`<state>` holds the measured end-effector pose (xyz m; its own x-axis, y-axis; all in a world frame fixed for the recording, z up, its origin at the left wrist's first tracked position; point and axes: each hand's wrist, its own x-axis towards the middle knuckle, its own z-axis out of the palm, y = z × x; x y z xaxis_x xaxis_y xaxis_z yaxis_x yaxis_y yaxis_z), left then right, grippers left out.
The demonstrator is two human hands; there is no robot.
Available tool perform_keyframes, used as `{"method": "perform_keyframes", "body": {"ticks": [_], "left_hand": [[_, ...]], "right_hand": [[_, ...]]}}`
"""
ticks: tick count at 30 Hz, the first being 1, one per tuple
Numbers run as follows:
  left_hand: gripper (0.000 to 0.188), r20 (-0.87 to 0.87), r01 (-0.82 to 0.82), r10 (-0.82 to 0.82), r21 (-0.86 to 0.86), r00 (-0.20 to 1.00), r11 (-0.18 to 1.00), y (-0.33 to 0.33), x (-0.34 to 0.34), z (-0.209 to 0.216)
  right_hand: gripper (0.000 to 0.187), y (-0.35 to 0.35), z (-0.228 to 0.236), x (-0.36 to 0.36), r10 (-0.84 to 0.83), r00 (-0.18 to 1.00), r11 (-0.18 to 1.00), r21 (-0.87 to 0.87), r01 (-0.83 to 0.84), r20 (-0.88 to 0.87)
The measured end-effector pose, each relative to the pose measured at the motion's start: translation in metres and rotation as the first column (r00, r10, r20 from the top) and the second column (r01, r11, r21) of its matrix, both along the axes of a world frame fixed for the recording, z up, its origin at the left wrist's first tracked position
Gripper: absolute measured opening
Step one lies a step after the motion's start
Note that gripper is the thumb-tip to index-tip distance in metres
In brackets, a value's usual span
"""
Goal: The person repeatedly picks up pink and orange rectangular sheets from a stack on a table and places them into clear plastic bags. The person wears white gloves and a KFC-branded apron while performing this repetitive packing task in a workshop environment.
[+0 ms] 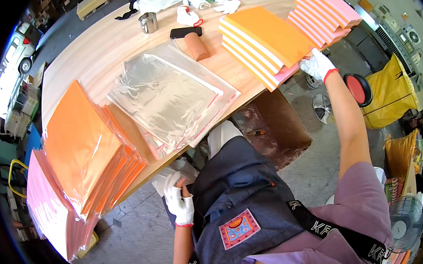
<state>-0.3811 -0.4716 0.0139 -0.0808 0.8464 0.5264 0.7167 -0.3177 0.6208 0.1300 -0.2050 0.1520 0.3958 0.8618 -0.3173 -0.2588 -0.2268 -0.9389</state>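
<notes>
My right hand [319,64], in a white glove with a red cuff, reaches out to the near right corner of a stack of orange and white paper [263,35]. Its fingers close on the edge of the orange sheets there. In front of my apron, off the table's edge, hangs my left hand [179,204] in a matching glove. Its fingers are loosely bent and apart, holding nothing. Clear plastic bags [167,95] lie in a flat pile at the middle of the table. Left of them, orange paper packs [83,149] in clear wrap overlap pink wrapped packs [50,203].
Pink and orange sheets [320,14] are stacked at the far right. A brown cylinder-shaped block [196,46], a black phone [185,32], a metal cup [148,23] and spare gloves [228,6] lie farther back. Below the edge stands an open cardboard box [282,125]; a yellow sack [391,94] is at right.
</notes>
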Motion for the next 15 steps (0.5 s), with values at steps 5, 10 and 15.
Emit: {"method": "perform_keyframes", "body": {"ticks": [5,10,15], "left_hand": [[0.024,-0.045,0.111,-0.110,0.032,0.993,0.993,0.029,0.020,0.016],[0.032,-0.166,0.143,-0.139,0.018,0.976,0.989,0.067,0.026,0.035],[0.038,-0.482,-0.098,-0.006,-0.191,0.876,0.977,0.144,0.031,0.031]], "right_hand": [[0.042,0.021,-0.008,0.034,0.129,0.975,0.988,0.104,-0.112,-0.181],[0.039,0.027,0.029,0.000,0.135,0.893,0.982,0.178,-0.063,-0.429],[0.024,0.051,0.012,0.022,0.088,0.977,0.993,0.099,-0.070,-0.195]]}}
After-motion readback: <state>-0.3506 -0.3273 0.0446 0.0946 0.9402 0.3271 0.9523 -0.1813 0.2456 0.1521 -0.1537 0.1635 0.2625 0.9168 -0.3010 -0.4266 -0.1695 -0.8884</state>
